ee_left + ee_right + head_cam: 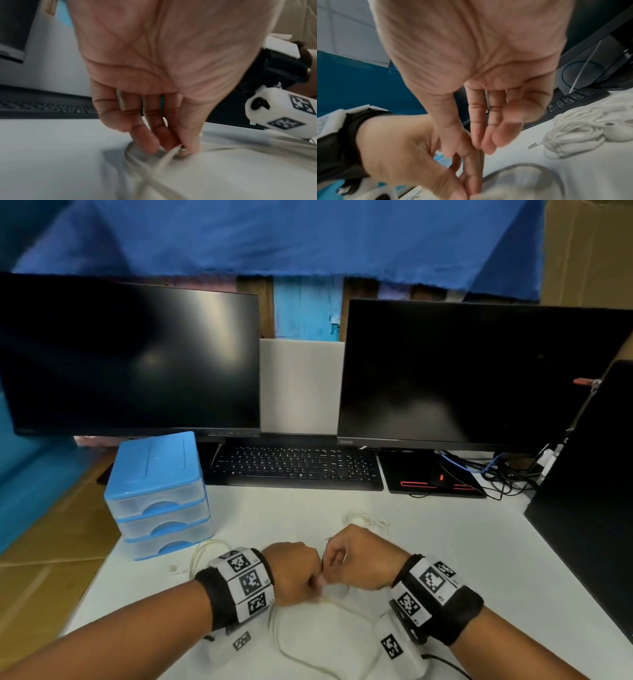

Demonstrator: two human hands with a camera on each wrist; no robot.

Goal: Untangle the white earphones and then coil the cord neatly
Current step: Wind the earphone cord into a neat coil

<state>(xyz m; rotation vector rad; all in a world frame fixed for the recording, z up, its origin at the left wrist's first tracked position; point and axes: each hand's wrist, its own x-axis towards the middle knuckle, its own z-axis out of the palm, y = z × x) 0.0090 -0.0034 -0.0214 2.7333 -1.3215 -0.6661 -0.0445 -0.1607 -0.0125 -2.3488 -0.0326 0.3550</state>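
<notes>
Cord [337, 606] of the white earphones lies on the desk [479, 559] at six o'clock, looping toward the viewer. It looks light, limp and thin, likely to slip and re-knot; best taken near the crossing, not by the buds. Left hand [295, 573] pinches strands against the surface; right hand [359, 559] meets it knuckle to knuckle, fingertips pinching the same cord. At twelve o'clock beyond them sits another white bundle [364, 521].

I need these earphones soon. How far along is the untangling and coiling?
One bundle already lies coiled by the keyboard. In hand: the left hand and right hand meet over the table, pinching a cord. Left: loose loops of that cord trail toward the person, uncoiled. It looks roughly midway.
</notes>
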